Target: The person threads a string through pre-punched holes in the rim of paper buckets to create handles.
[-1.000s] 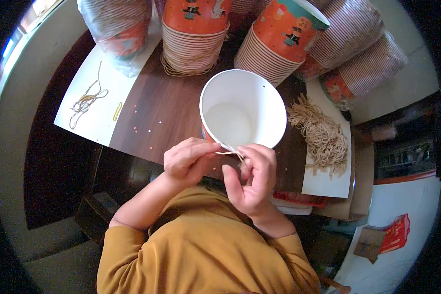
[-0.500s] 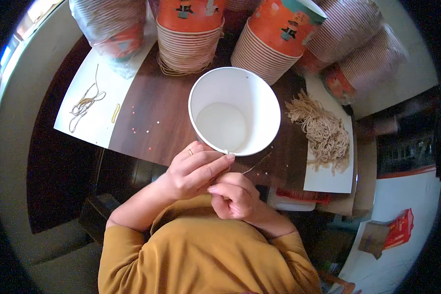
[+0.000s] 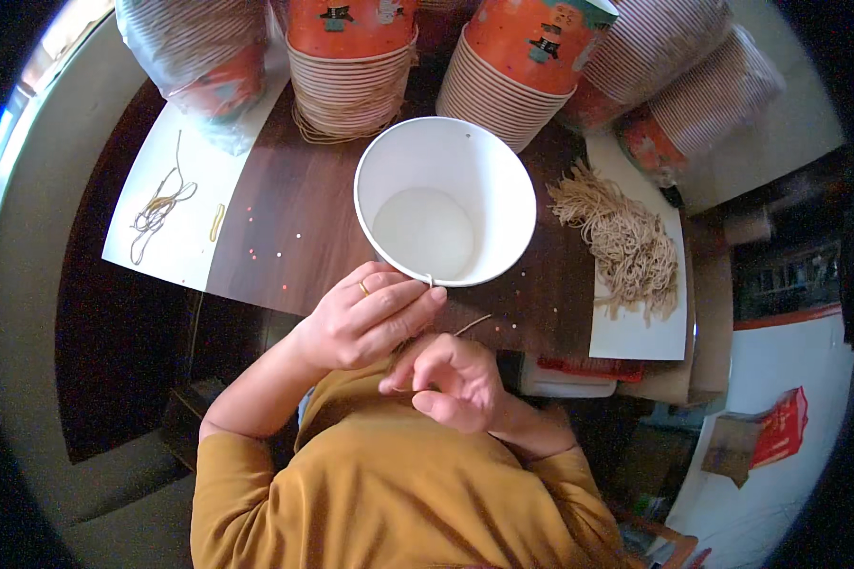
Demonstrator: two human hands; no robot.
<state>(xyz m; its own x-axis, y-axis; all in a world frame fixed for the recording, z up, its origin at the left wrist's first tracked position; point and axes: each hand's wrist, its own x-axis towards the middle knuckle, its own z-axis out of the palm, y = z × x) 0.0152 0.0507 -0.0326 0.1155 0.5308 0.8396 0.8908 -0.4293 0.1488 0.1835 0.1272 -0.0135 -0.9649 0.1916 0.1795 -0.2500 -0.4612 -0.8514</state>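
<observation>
Steadying: left hand (image 3: 375, 318), grip clamped at bucket (image 3: 495, 204) rim's 6 o'clock, likely against turning.
Bucket: hands' 12 o'clock, mouth up.
Cord (image 3: 473, 324): beside curled right hand (image 3: 453, 381); grip unclear.
Twine heap (image 3: 628, 251): bucket's 3 o'clock, apparently for reach.

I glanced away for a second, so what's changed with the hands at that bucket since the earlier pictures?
The right hand has drawn away from the rim of the paper bucket, down toward the body. The left hand has shifted rightward along the rim, fingertips beside the string there. The bundle of tan cords and stacked buckets stayed put.
</observation>
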